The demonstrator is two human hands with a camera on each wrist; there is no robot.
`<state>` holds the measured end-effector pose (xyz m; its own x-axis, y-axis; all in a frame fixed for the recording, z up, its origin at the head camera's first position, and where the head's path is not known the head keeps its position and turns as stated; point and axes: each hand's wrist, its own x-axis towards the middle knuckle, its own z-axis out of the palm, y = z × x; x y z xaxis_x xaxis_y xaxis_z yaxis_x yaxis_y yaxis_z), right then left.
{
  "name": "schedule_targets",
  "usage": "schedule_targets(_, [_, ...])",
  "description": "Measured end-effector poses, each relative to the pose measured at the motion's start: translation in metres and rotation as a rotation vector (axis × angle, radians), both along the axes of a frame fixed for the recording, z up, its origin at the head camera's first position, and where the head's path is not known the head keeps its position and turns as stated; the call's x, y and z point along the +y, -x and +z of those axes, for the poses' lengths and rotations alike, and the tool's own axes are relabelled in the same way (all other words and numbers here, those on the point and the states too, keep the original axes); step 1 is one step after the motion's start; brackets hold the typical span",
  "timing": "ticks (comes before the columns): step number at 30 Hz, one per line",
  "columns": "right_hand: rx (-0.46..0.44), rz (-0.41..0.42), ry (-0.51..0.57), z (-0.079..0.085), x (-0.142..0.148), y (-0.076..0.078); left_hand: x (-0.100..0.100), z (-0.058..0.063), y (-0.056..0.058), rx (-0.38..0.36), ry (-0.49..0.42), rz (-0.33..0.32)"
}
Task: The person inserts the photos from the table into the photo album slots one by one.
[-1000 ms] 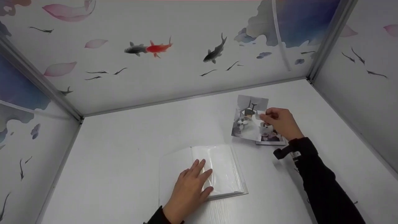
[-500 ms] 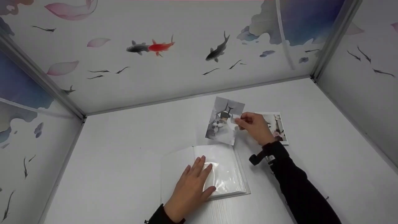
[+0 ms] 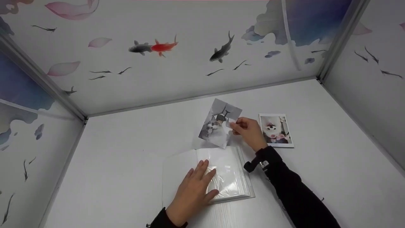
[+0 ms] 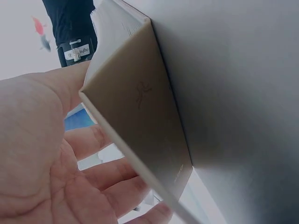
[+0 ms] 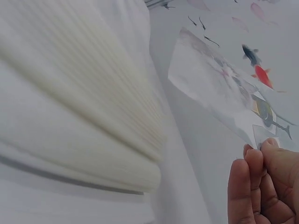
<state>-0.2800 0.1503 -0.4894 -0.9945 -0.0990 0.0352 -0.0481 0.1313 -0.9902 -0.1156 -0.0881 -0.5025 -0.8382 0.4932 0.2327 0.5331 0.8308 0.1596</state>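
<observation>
An album with clear sleeves [image 3: 232, 182] lies spread on the table, a thick block of pages on its right side. My left hand [image 3: 191, 193] rests across it, fingers extended over the inner part of the right page. Up close in the left wrist view is the album's beige cover [image 4: 140, 98], in front of my fingers. Thumb and fingers of my right hand [image 3: 250, 131] pinch a print of a white cat [image 3: 213, 128] by its right edge. The print is tilted just beyond the album's top edge. In the right wrist view, the pinched photo [image 5: 217, 84] appears beside the page block [image 5: 93, 84].
A small stack of photos [image 3: 274, 130], a fluffy white animal on top, lies right of my right hand. Walls printed with fish and petals [image 3: 190, 82] enclose the white table [image 3: 120, 164] at the back and both sides.
My right hand has carried the cat print left from over the photo stack to above the album's top edge, uncovering the stack. The print has tilted further. My left hand has stayed in place.
</observation>
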Motion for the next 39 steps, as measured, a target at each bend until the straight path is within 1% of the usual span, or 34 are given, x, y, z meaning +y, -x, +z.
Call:
schedule_targets(4, [-0.011, 0.003, 0.01, -0.002, 0.0, 0.001, 0.002, 0.002, 0.002, -0.035, 0.01, 0.021])
schedule_targets(7, [-0.007, 0.015, 0.01, -0.003, 0.0, 0.002, 0.006, 0.003, 0.005, -0.03, 0.017, 0.033])
schedule_targets(10, [-0.003, 0.03, 0.036, -0.005, 0.002, 0.0, 0.011, 0.003, 0.007, -0.011, 0.026, 0.039])
schedule_targets(13, [-0.009, 0.043, 0.057, -0.006, 0.003, -0.002, 0.014, 0.002, 0.007, -0.009, 0.045, 0.038])
schedule_targets(16, [-0.023, 0.048, 0.064, -0.007, 0.003, -0.002, 0.014, 0.0, 0.007, -0.042, 0.058, 0.034])
schedule_targets(20, [-0.04, 0.038, 0.073, -0.006, 0.001, 0.0, 0.013, 0.0, 0.008, -0.095, 0.055, 0.038])
schedule_targets(22, [-0.049, 0.033, 0.073, -0.006, 0.0, 0.002, 0.013, 0.0, 0.009, -0.104, 0.052, 0.043])
schedule_targets(24, [-0.058, 0.03, 0.08, -0.011, 0.0, 0.006, 0.012, 0.0, 0.009, -0.102, 0.048, 0.047])
schedule_targets(28, [-0.061, 0.035, 0.081, -0.025, 0.001, 0.014, 0.011, -0.002, 0.009, -0.074, 0.043, 0.049])
schedule_targets(31, [-0.054, 0.037, 0.085, -0.032, 0.001, 0.018, 0.011, -0.004, 0.009, -0.06, 0.042, 0.05])
schedule_targets(39, [-0.033, 0.01, 0.054, -0.037, 0.001, 0.018, 0.011, -0.004, 0.008, -0.059, 0.02, 0.053])
